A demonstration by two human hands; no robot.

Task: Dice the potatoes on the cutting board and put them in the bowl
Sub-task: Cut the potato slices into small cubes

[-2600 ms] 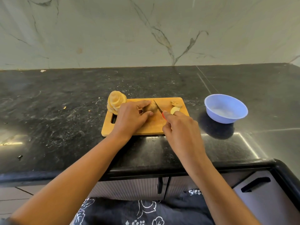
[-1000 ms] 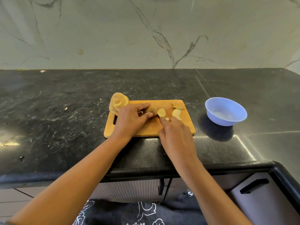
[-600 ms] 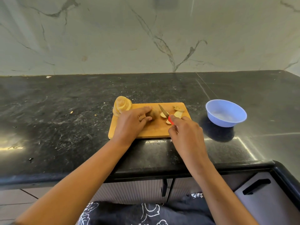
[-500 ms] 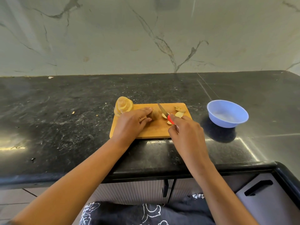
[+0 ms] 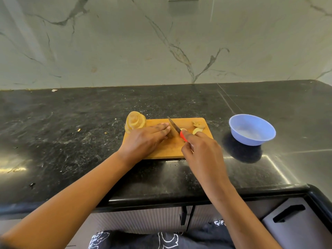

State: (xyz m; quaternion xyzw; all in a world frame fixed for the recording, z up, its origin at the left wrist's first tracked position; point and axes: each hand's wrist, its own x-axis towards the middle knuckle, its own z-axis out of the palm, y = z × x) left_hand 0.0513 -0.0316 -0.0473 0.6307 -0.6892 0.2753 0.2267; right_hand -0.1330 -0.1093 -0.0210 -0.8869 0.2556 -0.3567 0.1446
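The right hand [image 5: 203, 150] is curled tight around the red handle of a small knife [image 5: 173, 126], whose blade slants up and away over the board, its edge just beside the fingertips of the left hand [image 5: 143, 139]. That left hand lies with its fingers nearly straight, pressing down on a brownish potato [image 5: 170, 135] that it mostly hides, so how much of the potato is left uncut cannot be told. The potato sits near the middle of the wooden cutting board [image 5: 165, 150]. To judge by its look it is firm and dense, likely wet and slippery on its cut faces and apt to roll on its rounded side, so it is best pinned from above with a flat face down and the fingertips tucked back from the blade. A few pale cut pieces [image 5: 197, 130] lie near the board's far right corner, light and easy to scoop up. A coiled pale pile [image 5: 135, 122], peel or slices, sits at the far left corner. The blue bowl [image 5: 251, 139] stands apart to the right on the dark desk [image 5: 71, 132], with no potato in it that I can make out
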